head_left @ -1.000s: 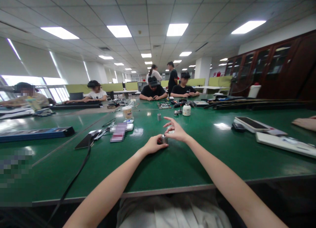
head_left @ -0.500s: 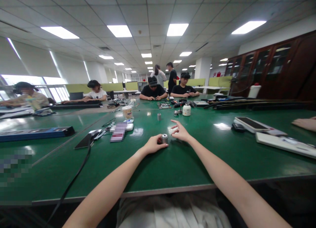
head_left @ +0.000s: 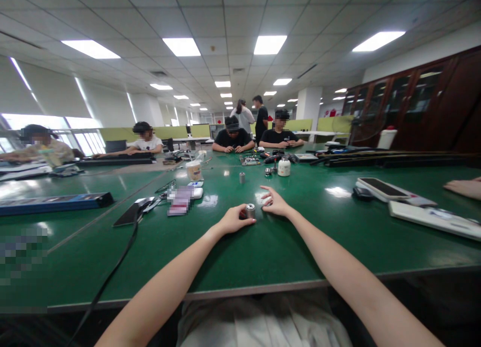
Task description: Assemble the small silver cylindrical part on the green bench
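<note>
Head view, left arm: reaches forward over the near edge of the green table (head_left: 158, 267).
Left hand (head_left: 231, 221): thumb and fingers pinch the sides of the metal cylinder (head_left: 250, 212).
Cylinder position: upright between the hands, top face exposed.
Right hand (head_left: 276, 205): just beside the cylinder, apart from it; I see the fingers loosely spread.
Second cylinder (head_left: 242, 178): upright, beyond both hands.
White jar (head_left: 284, 167): past the right hand, small metal parts (head_left: 268, 171) near it.
Paper cup (head_left: 194, 171): left of the second cylinder.
</note>
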